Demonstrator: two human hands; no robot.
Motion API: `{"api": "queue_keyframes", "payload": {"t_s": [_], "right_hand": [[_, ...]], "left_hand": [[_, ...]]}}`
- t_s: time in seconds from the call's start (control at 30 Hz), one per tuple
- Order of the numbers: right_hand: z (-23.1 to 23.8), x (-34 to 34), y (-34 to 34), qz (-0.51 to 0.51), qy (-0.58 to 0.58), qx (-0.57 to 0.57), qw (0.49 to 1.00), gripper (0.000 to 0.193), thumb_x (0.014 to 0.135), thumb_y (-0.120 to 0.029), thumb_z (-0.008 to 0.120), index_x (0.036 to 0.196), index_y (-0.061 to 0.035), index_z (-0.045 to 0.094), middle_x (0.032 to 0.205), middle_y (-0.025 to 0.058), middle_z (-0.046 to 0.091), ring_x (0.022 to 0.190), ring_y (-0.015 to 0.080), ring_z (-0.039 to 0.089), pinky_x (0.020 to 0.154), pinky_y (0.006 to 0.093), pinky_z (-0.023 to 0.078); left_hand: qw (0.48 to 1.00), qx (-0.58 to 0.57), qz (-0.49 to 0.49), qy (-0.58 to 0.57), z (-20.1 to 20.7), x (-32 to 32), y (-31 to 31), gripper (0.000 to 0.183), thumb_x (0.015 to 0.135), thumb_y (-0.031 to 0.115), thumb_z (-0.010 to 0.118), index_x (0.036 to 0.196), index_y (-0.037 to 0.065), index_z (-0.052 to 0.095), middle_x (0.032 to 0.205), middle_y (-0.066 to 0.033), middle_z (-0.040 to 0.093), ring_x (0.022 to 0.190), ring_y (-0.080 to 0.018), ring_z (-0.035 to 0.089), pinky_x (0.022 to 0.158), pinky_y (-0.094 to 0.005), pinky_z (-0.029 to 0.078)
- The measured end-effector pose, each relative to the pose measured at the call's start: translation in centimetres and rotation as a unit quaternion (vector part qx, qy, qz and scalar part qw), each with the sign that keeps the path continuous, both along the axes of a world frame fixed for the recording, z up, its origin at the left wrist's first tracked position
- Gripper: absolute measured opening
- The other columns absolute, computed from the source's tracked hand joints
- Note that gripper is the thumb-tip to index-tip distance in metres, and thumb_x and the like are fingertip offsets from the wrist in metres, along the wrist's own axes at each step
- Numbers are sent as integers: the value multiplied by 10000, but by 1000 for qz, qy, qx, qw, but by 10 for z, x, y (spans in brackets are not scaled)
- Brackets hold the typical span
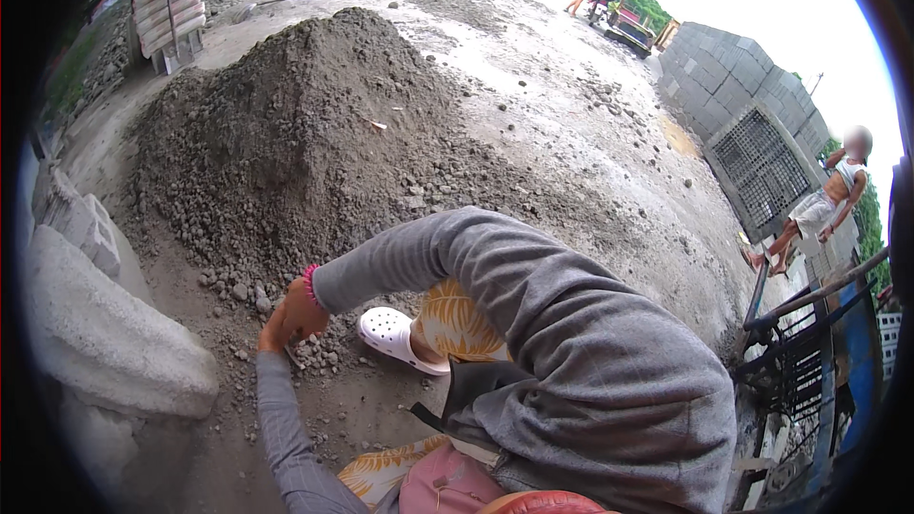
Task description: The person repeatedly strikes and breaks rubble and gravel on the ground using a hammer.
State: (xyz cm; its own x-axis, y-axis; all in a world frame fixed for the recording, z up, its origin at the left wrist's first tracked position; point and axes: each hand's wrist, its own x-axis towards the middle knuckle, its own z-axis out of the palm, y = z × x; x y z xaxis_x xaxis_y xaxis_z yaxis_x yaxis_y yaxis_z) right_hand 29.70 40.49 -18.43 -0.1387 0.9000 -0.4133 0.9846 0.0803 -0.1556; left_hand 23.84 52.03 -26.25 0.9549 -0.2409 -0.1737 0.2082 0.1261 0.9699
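My right hand (pixel 305 314), with a pink beaded bracelet (pixel 311 286) at the wrist, reaches down to the foot of a grey gravel heap (pixel 314 124). Against it is my left hand (pixel 273 331), coming up from below in a grey sleeve. Both hands look closed, fingers bent inward and mostly hidden. A thin, pale curved edge (pixel 294 356) shows just under them; I cannot make out what it is. Loose stones (pixel 322 354) lie around the hands. Right beside them is my foot in a white clog (pixel 390 335).
Whitish, dusty filled sacks (pixel 114 324) stand close on the left. A shovel (pixel 171 19) leans against a stack at the far left. Concrete blocks (pixel 724 76) are piled at right, with a person (pixel 828 200) near them. A metal frame (pixel 809 352) stands at near right.
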Motion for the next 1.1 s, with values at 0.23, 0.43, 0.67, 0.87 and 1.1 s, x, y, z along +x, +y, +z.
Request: {"api": "queue_keyframes", "payload": {"t_s": [0.23, 0.43, 0.67, 0.87, 1.1], "right_hand": [[-6, 19, -24, -61, 100, -155, 981, 393, 755, -368, 470, 1114, -210, 445, 978, 68, 551, 851, 232, 546, 650, 374, 443], [122, 169, -106, -477, 245, 43, 843, 606, 802, -305, 488, 1292, -155, 166, 1170, 127, 432, 948, 261, 499, 728, 360, 469], [301, 235, -447, -738, 98, 616, 256, 314, 780, -279, 490, 1002, -58, 480, 857, 120, 531, 705, 213, 544, 562, 326, 437], [420, 135, -507, -567, 168, 747, 303, 378, 822, -309, 428, 1067, -21, 421, 981, 166, 528, 743, 241, 561, 607, 316, 459], [470, -34, -344, -378, -134, 503, 765, 422, 846, -386, 368, 1070, -52, 497, 1003, 101, 537, 792, 123, 518, 697, 252, 395]], "left_hand": [[988, -59, -113, 92, -9, 19, -17, 265, 770, 256, 469, 850, 25, 570, 708, -68, 581, 614, -161, 549, 554, -273, 436], [957, 104, -200, 184, -4, 34, -20, 276, 739, 282, 454, 799, 40, 573, 517, -43, 503, 438, -127, 475, 414, -236, 355], [971, 107, -172, 124, 13, 19, -4, 393, 810, 365, 384, 786, 9, 549, 424, -25, 466, 337, -99, 407, 305, -233, 297], [972, 119, -163, 121, 29, 10, -12, 343, 822, 318, 390, 779, 22, 556, 434, -20, 475, 367, -90, 424, 371, -214, 317], [970, 119, -180, 111, 16, 13, -9, 345, 824, 327, 394, 768, 30, 562, 437, -8, 476, 390, -80, 429, 412, -205, 330]]}}
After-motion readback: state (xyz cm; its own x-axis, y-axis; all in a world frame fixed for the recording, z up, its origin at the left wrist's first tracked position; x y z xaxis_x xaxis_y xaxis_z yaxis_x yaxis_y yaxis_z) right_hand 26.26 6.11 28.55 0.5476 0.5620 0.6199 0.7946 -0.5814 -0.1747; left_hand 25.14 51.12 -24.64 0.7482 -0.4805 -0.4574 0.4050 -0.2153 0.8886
